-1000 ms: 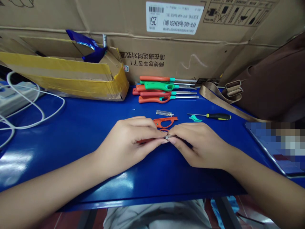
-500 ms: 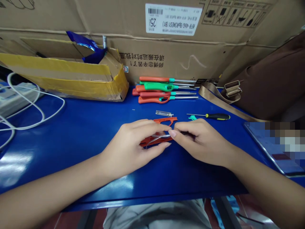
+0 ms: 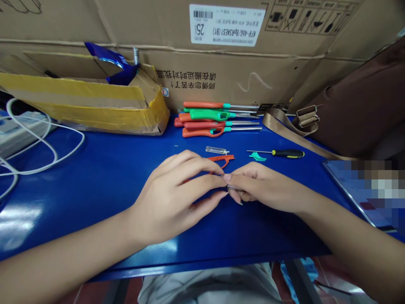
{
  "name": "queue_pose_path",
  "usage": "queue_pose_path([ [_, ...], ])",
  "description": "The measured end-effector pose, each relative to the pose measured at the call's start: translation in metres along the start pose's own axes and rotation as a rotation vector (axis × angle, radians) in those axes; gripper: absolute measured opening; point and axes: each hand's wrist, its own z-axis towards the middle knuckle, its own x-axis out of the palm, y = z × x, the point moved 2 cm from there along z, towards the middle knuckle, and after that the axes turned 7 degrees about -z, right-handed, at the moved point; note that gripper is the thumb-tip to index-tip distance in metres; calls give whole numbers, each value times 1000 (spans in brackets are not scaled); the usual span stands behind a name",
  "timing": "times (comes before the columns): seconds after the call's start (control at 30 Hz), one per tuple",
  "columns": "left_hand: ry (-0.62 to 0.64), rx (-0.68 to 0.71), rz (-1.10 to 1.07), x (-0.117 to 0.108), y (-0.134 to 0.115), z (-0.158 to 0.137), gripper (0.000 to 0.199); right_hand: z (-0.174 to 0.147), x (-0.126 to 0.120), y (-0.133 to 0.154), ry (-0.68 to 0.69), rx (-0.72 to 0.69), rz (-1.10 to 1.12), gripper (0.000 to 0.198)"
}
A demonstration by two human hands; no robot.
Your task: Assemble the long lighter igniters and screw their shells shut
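My left hand (image 3: 183, 194) arches over the table, its fingertips drawn together against the thumb of my right hand (image 3: 262, 183). Whatever lies between the left fingertips is too small to make out. Closed in a pinch, my right hand grips a thin grey piece (image 3: 233, 187), of which only a short length shows. Behind the left fingers lies an orange lighter shell half (image 3: 226, 159), partly covered. Just beyond it are a small clear tube (image 3: 216, 150) with a metal end and a teal plastic part (image 3: 257, 157).
Several long-nosed lighters (image 3: 202, 126), orange and green, are piled at the back. A screwdriver (image 3: 287, 153) lies right of them, near a brown strap (image 3: 291, 131). A phone (image 3: 354, 190) rests at right, a taped carton (image 3: 126, 114) and white cables (image 3: 47, 143) at left.
My left hand has rolled over, its fingers now hiding more of the orange shell. The pale wires seen between my hands are now hidden. My right hand has turned and tightened beside the left fingertips.
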Motion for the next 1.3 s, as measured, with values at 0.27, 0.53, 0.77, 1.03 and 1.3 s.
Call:
queue_pose_path([
  [0.27,-35,-40,-28,1,3,1,17,0,2,2,-51,-4,17,43],
  [0.53,52,-513,-355,4,16,2,27,-4,-9,3,-192,59,-47,23],
  [0.77,209,-795,-608,11,25,0,29,-5,-14,3,-304,-7,-239,12],
  [1.03,198,-851,-803,17,24,2,22,-5,-9,-1,-479,-292,-464,7],
  [1.3,63,-867,-927,11,14,9,13,-8,-6,3,-593,-549,-653,6],
])
